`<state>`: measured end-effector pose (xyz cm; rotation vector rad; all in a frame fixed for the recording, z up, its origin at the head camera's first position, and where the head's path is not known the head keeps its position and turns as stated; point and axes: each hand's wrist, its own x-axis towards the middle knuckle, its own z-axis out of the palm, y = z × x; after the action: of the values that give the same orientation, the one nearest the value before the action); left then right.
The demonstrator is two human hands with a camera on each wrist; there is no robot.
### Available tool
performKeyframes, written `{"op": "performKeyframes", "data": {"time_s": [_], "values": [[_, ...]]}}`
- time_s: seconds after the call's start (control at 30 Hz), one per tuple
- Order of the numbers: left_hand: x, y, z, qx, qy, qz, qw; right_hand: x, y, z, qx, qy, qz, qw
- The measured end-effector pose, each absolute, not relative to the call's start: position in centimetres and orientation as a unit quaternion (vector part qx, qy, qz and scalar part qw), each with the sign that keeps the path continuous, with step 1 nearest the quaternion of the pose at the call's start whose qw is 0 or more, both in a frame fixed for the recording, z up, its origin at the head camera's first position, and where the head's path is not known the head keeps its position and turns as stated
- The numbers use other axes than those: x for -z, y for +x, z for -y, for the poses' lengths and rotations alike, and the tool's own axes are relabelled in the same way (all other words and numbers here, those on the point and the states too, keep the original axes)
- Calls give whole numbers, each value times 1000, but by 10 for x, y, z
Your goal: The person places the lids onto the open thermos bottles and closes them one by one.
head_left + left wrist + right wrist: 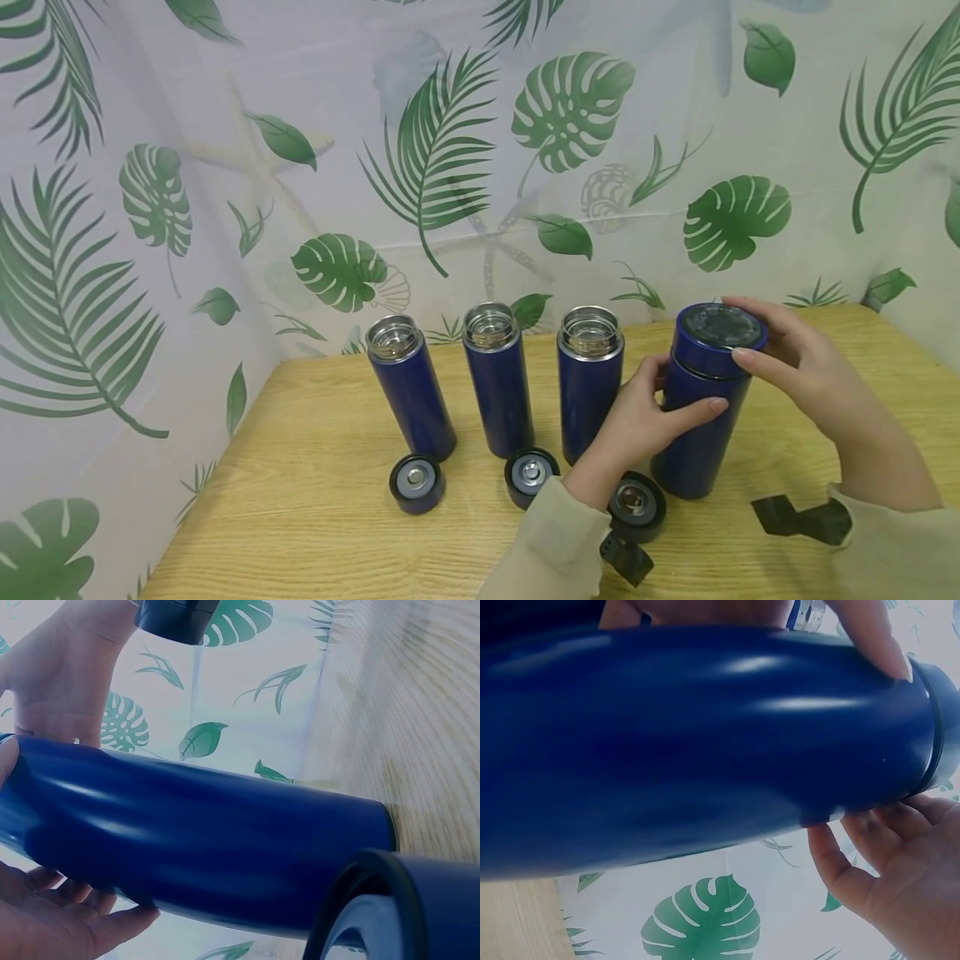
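A dark blue thermos flask (693,454) stands upright at the right of the row. My left hand (647,414) grips its upper body, thumb across the front. My right hand (813,367) holds the blue lid (722,327) on its top, thumb at the near side and fingers at the far side. A dark seam shows between lid and body. In the left wrist view the flask (202,840) spans the frame, with its base by the wooden table. The right wrist view shows the flask's body (705,750) up close, fingers on both sides.
Three uncapped blue flasks, a left one (420,400), a middle one (501,392) and a right one (588,387), stand alongside. Upturned lids (416,483) lie before them on the wooden table (300,500); another lid (637,507) is beside my left wrist. A leaf-print cloth (465,192) hangs behind.
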<state>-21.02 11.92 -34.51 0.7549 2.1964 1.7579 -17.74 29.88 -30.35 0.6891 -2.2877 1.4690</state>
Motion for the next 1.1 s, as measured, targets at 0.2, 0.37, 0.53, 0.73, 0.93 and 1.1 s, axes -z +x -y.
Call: {"op": "performKeyframes", "data": {"time_s": [0.2, 0.37, 0.53, 0.73, 0.93, 1.1], "values": [[346, -211, -119, -600, 261, -748, 110, 303, -177, -296, -506, 205, 821, 170], [347, -211, -120, -601, 262, -747, 112, 304, -179, -292, -481, 147, 848, 171], [346, -211, -120, -600, 262, -747, 113, 306, -180, -292, -486, 160, 841, 176], [345, -211, -120, -603, 263, -744, 118, 306, -179, -296, -543, 247, 785, 165], [346, -211, -120, -602, 262, -745, 117, 305, -178, -297, -562, 276, 764, 155], [346, -211, -119, -599, 263, -747, 116, 303, -177, -293, -521, 225, 806, 167]]}}
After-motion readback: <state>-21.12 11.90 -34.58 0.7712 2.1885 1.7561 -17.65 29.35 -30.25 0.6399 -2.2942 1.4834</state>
